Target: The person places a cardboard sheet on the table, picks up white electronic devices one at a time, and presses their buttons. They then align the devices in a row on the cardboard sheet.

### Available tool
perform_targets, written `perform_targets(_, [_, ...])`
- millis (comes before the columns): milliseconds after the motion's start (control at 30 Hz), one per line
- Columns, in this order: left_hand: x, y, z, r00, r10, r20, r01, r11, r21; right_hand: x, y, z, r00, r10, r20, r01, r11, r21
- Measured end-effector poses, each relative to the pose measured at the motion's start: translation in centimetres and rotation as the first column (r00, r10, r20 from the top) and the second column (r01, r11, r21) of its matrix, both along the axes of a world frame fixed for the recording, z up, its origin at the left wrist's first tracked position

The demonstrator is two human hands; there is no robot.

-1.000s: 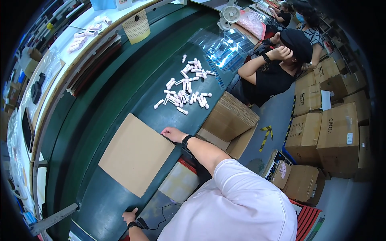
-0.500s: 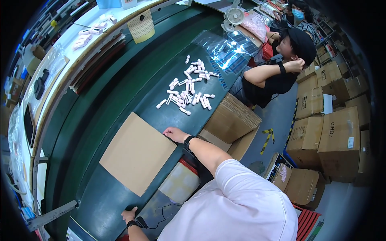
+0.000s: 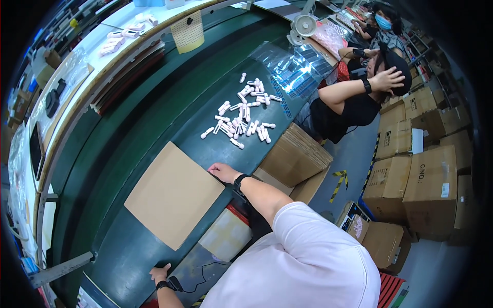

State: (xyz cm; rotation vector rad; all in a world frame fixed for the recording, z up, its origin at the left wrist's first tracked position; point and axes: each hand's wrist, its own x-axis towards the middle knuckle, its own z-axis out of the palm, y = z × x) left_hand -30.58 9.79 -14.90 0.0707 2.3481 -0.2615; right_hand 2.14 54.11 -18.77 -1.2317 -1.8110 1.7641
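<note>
A flat brown cardboard sheet (image 3: 174,196) lies on the green work surface (image 3: 123,251) in front of me. My right hand (image 3: 223,173) rests by the sheet's right corner, fingers curled together; whether anything is between them is hidden. At the lower left, my left hand (image 3: 160,273) lies on the near edge of the surface, thumb spread away from the fingers and holding nothing. Beyond the sheet is a loose scatter of small pale pink and white handheld devices (image 3: 241,115) with rounded heads.
Clear plastic sheets (image 3: 292,64) lie past the devices. An open carton (image 3: 295,154) with stacked cardboard stands right of the surface. A co-worker in black (image 3: 354,110) sits beyond it, hands at the head. A curved white shelf (image 3: 77,97) runs along the left; cartons (image 3: 429,179) are stacked at right.
The view has shifted slightly. The co-worker's raised hand has spread over the side of the cap, and the other hand is up too. My hands and the cardboard sheet stay practically in place.
</note>
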Motion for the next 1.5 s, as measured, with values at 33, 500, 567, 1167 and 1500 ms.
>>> perform_targets(33, [0.3, 0.1, -0.1, 1.0, 0.004, 0.001, -0.004, 1.0, 0.002, 0.2, 0.1, -0.1, 1.0, -0.008, 0.005, 0.008, 1.0, -0.011])
perform_targets(500, [1.8, 0.9, 0.6, 0.978, 0.179, -0.107, -0.182, 0.983, -0.024, 1.0, 1.4, 1.8, 0.995, 0.074, 0.071, -0.074, 0.997, -0.001])
perform_targets(567, [1.5, 0.5, 0.5, 0.978, 0.183, -0.101, -0.187, 0.982, -0.031, 2.1, 1.8, 4.0, 1.0, 0.007, 0.025, -0.005, 0.997, -0.076])
perform_targets(1167, [6.8, -4.4, -1.2, 0.878, -0.414, -0.238, 0.466, 0.852, 0.237, 30.3, 21.8, 30.4, 0.239, -0.655, -0.717, 0.702, 0.627, -0.338])
perform_targets(1500, [4.8, -1.7, -5.1, 0.321, -0.943, 0.083, 0.906, 0.332, 0.264, 25.2, 31.9, 30.8, 0.333, -0.764, -0.553, 0.692, 0.596, -0.407])
